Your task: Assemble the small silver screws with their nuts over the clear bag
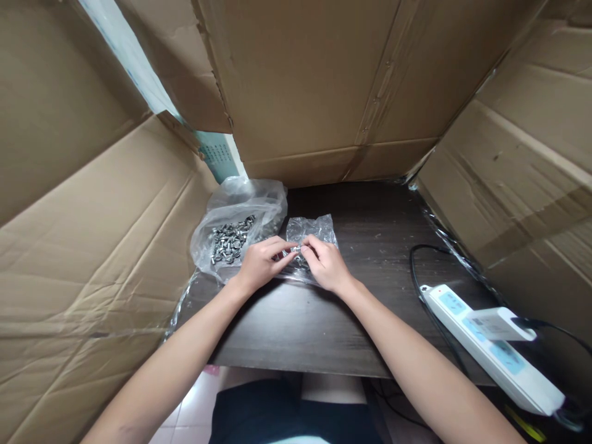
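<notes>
My left hand (261, 262) and my right hand (327, 265) meet over the middle of the table. Between their fingertips is a small shiny metal fastener (295, 249), pinched from both sides; its exact shape is too small to make out. Under and behind the hands lies a small clear plastic bag (319, 226), with a few metal pieces (302, 263) showing below the fingers. Just left of my left hand, a larger clear plastic bag (261, 192) stands open, holding a heap of silvery fasteners (230, 240) with short shanks and broad round heads.
Cardboard walls (314, 86) surround the dark wooden table (305, 327) on three sides. A white power strip (497, 351) with a plugged-in adapter (499, 324) lies at the right. A black cable (412, 271) curves beside it.
</notes>
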Demonstrator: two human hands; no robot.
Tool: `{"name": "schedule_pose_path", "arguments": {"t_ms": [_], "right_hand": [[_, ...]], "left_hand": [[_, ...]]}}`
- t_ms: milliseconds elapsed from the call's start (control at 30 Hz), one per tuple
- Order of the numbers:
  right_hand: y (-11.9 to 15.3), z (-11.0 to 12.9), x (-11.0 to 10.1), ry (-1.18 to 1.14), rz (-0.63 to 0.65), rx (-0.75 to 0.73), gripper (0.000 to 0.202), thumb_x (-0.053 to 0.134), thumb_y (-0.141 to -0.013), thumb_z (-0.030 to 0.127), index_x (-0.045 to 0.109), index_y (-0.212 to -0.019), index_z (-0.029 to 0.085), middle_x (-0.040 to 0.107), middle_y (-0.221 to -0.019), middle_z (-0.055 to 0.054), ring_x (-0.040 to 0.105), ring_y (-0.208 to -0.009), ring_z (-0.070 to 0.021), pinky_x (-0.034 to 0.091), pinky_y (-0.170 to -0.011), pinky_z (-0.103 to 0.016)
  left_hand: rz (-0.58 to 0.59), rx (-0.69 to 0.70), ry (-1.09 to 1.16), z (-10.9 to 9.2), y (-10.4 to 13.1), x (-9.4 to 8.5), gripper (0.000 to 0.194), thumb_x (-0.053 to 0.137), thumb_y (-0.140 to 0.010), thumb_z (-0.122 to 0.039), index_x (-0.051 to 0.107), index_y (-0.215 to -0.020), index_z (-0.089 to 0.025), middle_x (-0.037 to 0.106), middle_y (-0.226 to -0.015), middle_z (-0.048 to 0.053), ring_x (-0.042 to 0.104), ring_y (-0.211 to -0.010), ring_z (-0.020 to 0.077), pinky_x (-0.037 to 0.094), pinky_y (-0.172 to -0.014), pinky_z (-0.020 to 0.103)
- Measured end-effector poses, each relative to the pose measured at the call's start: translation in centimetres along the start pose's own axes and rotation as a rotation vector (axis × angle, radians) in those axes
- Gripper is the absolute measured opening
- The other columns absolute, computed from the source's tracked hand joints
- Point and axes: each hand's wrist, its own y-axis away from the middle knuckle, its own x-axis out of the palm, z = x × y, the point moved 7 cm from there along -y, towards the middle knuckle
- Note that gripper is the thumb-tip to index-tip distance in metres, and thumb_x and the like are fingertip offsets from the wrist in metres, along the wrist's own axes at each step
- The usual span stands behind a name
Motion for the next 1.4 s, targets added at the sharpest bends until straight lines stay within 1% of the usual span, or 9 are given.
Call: {"name": "schedule_pose_path", "arguments": {"t_ms": [233,333,467,567,767,933,1067,1300,1400], "right_hand": [[0.0,0.0,0.06,-0.007,0.0,0.005,0.027,0.041,-0.1,0.034,0.057,-0.081,0.022,0.06,-0.069,0.0,0.053,-0.062,-0.016,0.035,-0.063,-0.028],[0.02,-0.07,0.02,-0.01,-0.001,0.008,0.026,0.041,-0.1,0.034,0.058,-0.086,0.022,0.061,-0.072,0.0,0.054,-0.064,-0.0164,0.036,-0.064,-0.028],[0.01,-0.08,0.0,-0.015,0.0,-0.002,0.02,0.044,-0.099,0.031,0.059,-0.09,0.022,0.062,-0.074,0.0,0.055,-0.066,-0.0165,0.036,-0.065,-0.027],[-0.02,-0.03,0.06,-0.007,-0.005,-0.01,0.019,0.044,-0.098,0.03,0.058,-0.087,0.022,0.062,-0.072,0.0,0.054,-0.064,-0.016,0.036,-0.064,-0.027],[-0.07,0.04,0.16,-0.001,-0.009,-0.014,0.031,0.04,-0.101,0.034,0.054,-0.076,0.021,0.058,-0.067,0.0,0.05,-0.06,-0.015,0.033,-0.062,-0.027],[-0.08,-0.04,0.05,-0.022,-0.003,-0.003,0.023,0.043,-0.099,0.032,0.058,-0.085,0.021,0.062,-0.072,0.0,0.055,-0.065,-0.0158,0.036,-0.065,-0.027],[-0.07,-0.13,0.16,-0.014,0.002,-0.001,0.018,0.046,-0.097,0.029,0.059,-0.086,0.022,0.061,-0.07,0.001,0.054,-0.063,-0.0155,0.035,-0.064,-0.027],[-0.1,-0.04,0.28,0.004,0.001,-0.018,0.03,0.04,-0.101,0.034,0.053,-0.076,0.021,0.058,-0.067,0.0,0.051,-0.061,-0.0148,0.034,-0.062,-0.027],[-0.07,-0.07,0.11,-0.004,-0.008,-0.01,0.027,0.041,-0.1,0.033,0.056,-0.081,0.021,0.059,-0.07,0.0,0.052,-0.062,-0.0151,0.034,-0.063,-0.027]], "left_hand": [[0.002,0.013,-0.012,-0.11,-0.02,-0.04,0.022,0.061,-0.097,-0.035,0.075,-0.104,-0.018,0.073,-0.085,0.003,0.063,-0.063,0.01,0.051,-0.064,0.021],[0.005,0.015,-0.017,-0.18,-0.07,-0.08,0.022,0.061,-0.097,-0.034,0.075,-0.104,-0.018,0.073,-0.085,0.003,0.063,-0.064,0.0102,0.051,-0.064,0.021],[-0.002,0.016,-0.013,-0.22,-0.07,-0.12,0.02,0.062,-0.097,-0.032,0.075,-0.105,-0.018,0.072,-0.085,0.003,0.063,-0.064,0.0102,0.05,-0.064,0.021],[-0.007,0.022,-0.018,-0.24,-0.06,-0.13,0.02,0.062,-0.097,-0.032,0.075,-0.104,-0.018,0.072,-0.085,0.003,0.063,-0.064,0.0102,0.05,-0.064,0.021],[-0.006,0.025,-0.023,-0.18,-0.05,-0.1,0.021,0.062,-0.097,-0.033,0.074,-0.104,-0.017,0.072,-0.083,0.003,0.063,-0.064,0.0097,0.05,-0.063,0.021],[-0.015,0.021,-0.019,-0.24,-0.08,-0.21,0.019,0.063,-0.096,-0.031,0.075,-0.103,-0.017,0.072,-0.083,0.002,0.062,-0.063,0.0089,0.049,-0.062,0.02],[-0.016,0.029,-0.026,-0.28,-0.07,-0.21,0.018,0.063,-0.096,-0.03,0.074,-0.103,-0.017,0.072,-0.083,0.002,0.063,-0.064,0.0091,0.049,-0.063,0.02],[-0.023,0.04,-0.02,-0.28,-0.06,-0.24,0.018,0.064,-0.096,-0.029,0.074,-0.103,-0.017,0.072,-0.083,0.002,0.063,-0.065,0.0094,0.05,-0.063,0.02],[-0.024,0.033,-0.021,-0.26,-0.08,-0.3,0.018,0.063,-0.096,-0.03,0.074,-0.104,-0.017,0.072,-0.084,0.003,0.064,-0.065,0.0094,0.05,-0.063,0.02]]}}
